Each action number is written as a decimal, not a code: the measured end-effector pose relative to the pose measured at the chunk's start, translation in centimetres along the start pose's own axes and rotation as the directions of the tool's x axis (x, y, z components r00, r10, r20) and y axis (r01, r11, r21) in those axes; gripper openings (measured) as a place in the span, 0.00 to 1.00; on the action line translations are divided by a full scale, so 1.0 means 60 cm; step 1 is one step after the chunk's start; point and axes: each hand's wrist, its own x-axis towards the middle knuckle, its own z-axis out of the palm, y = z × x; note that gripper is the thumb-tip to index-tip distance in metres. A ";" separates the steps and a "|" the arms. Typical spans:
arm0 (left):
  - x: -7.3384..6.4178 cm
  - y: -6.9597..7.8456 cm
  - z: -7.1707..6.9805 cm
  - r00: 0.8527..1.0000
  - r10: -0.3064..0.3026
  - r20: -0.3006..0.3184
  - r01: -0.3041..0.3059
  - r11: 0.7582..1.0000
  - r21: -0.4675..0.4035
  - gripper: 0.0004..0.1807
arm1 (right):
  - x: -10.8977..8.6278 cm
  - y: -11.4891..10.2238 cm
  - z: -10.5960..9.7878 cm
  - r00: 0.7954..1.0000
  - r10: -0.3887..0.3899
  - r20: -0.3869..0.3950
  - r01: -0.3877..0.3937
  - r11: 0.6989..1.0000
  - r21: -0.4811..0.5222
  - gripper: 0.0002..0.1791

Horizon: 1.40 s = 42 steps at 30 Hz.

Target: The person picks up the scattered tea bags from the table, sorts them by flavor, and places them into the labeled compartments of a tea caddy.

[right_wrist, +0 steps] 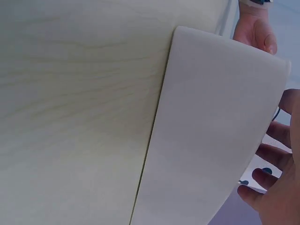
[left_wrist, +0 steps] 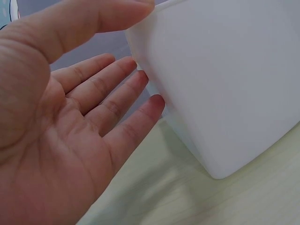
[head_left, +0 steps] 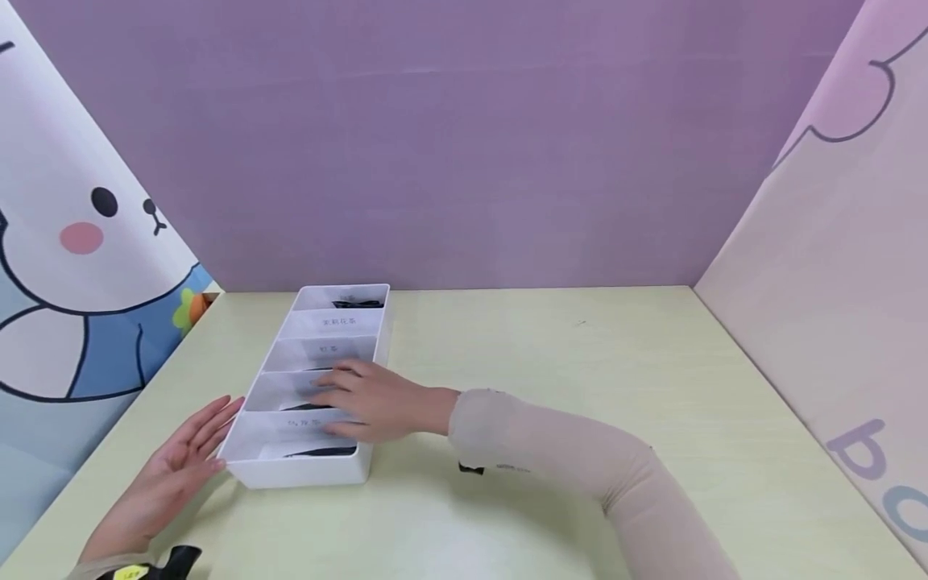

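A long white divided box (head_left: 304,474) stands on the table, with written labels on its dividers. Thin black packets lie low in it: one (head_left: 326,452) in the nearest compartment, others (head_left: 358,304) in the farthest. My left hand (head_left: 170,475) is at the box's near left corner, fingers extended; in the left wrist view its fingertips (left_wrist: 154,104) meet the side wall and the thumb lies by the rim. Over the box's right rim reaches my right hand (head_left: 387,403), fingers spread loosely above the nearer compartments. Nothing shows gripped in it, though its fingertips partly cover the contents.
The pale wooden table (head_left: 565,362) extends to the right of the box. A purple panel (head_left: 464,161) rises behind it, with printed panels at the left (head_left: 94,322) and right (head_left: 834,322). A small black object (head_left: 471,468) shows under the right sleeve.
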 end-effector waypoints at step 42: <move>0.002 0.004 0.003 1.000 0.008 0.014 -0.008 1.000 -0.017 0.42 | -0.409 0.088 0.020 0.937 0.332 0.106 -0.348 0.908 0.233 0.33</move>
